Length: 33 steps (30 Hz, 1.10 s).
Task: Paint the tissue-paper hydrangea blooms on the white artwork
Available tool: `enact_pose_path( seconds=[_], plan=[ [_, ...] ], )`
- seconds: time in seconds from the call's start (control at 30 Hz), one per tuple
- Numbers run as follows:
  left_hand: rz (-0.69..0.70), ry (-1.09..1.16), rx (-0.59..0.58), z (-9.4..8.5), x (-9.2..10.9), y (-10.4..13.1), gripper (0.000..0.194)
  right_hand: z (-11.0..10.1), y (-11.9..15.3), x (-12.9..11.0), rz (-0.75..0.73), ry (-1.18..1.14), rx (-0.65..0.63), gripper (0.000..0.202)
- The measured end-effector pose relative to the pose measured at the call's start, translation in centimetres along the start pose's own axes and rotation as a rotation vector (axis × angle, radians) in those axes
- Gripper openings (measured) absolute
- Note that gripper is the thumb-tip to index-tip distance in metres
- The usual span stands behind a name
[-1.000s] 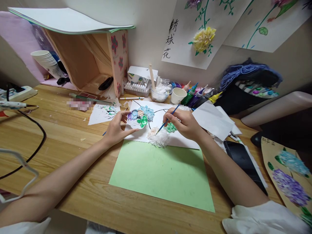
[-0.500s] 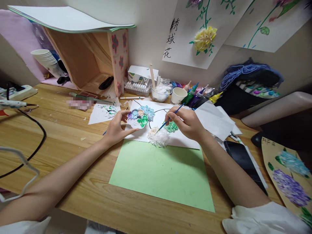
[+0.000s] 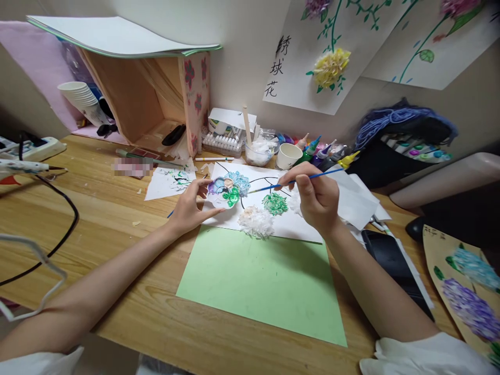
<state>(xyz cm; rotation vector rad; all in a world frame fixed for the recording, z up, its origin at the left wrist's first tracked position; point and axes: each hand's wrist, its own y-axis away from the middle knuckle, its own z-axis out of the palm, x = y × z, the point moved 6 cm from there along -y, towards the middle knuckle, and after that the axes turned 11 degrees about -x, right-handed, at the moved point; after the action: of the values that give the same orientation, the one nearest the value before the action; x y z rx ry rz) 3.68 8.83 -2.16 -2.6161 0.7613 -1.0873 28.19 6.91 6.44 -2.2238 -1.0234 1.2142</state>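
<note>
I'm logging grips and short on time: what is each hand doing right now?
Left hand: holding the paint palette by its edge.
Right hand: closed around the blue paintbrush.

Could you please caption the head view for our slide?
Left hand holding a palette, right hand a brush, above paper flowers.

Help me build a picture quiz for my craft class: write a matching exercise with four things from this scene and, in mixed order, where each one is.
Things:
1. paintbrush
2. palette
3. green sheet
4. yellow flower

Places:
A. flat on the wooden table
B. in the left hand
C. on a paper on the wall
D. in the right hand

Pairs: 1-D, 2-B, 3-A, 4-C
</note>
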Motion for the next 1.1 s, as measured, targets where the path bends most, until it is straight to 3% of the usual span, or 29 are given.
enact_pose_path(
  seconds=[0.17, 0.4, 0.73, 0.97, 1.1],
  plan=[
    [0.045, -0.015, -0.027, 0.1, 0.2, 0.1, 0.066, 1.9, -0.4, -0.1, -0.031, 0.083, -0.153, 0.022],
    [0.082, -0.026, -0.041, 0.2, 0.6, 0.2, 0.066, 2.7, -0.4, -0.6, -0.101, 0.143, -0.202, 0.02],
    [0.064, -0.015, -0.052, 0.3, 0.2, 0.3, 0.066, 2.7, -0.4, -0.4, -0.115, 0.134, -0.199, 0.02],
    [0.081, -0.03, -0.019, 0.2, 0.1, 0.1, 0.067, 0.5, 0.0, 0.3, -0.01, 0.007, -0.01, 0.025],
    [0.079, -0.038, -0.008, 0.1, 0.1, 0.1, 0.066, 0.5, 0.0, 0.4, 0.02, 0.01, -0.054, 0.028]
  ],
)
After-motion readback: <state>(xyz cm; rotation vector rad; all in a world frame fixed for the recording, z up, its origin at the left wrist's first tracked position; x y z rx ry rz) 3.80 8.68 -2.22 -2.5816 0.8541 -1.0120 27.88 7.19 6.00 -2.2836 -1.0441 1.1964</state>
